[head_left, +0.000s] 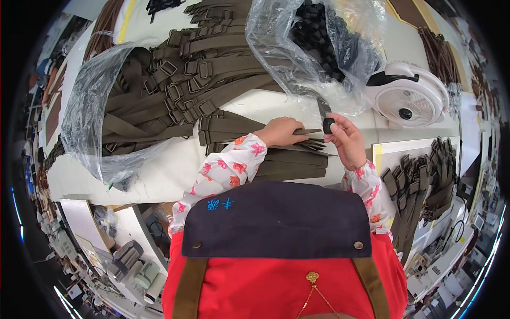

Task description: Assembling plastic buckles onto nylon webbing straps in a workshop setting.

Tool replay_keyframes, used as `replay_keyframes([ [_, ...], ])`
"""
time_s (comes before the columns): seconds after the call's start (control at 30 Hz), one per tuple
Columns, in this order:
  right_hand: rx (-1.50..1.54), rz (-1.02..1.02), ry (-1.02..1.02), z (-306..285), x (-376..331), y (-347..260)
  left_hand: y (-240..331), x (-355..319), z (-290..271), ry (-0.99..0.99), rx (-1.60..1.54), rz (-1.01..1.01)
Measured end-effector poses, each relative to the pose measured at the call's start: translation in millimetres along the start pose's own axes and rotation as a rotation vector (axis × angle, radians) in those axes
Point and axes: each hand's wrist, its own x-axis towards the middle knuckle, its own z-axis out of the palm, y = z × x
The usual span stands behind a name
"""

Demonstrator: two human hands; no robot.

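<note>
A white round fan [408, 94] is lying on the table [175, 165] at the right, just beside a clear plastic bag [297, 48] that is holding black plastic buckles [313, 32]. At the left, a second clear bag [87, 114] is wrapping around one end of a big heap of olive straps with metal rings [180, 80]. A bundle of finished olive straps [425, 175] is hanging over the table edge at the right. Brown straps [438, 50] are lying near the far right corner. Grey cylinders [139, 268] are standing on a lower shelf at the bottom left
</note>
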Motion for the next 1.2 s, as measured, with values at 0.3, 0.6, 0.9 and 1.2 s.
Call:
replay_keyframes([
  [0.3,0.146,0.076,-0.066,19,-17,-4,57,-70,-51,0.377,0.222,0.243],
  [0.6,0.236,0.299,-0.240,39,-32,-12,57,-102,-58,0.578,0.299,0.367],
  [0.9,0.211,0.308,-0.257,43,-42,-8,63,-106,-54,0.634,0.242,0.426],
  [1.2,0.083,0.350,-0.228,43,-45,0,59,-112,-41,0.618,0.065,0.358],
])
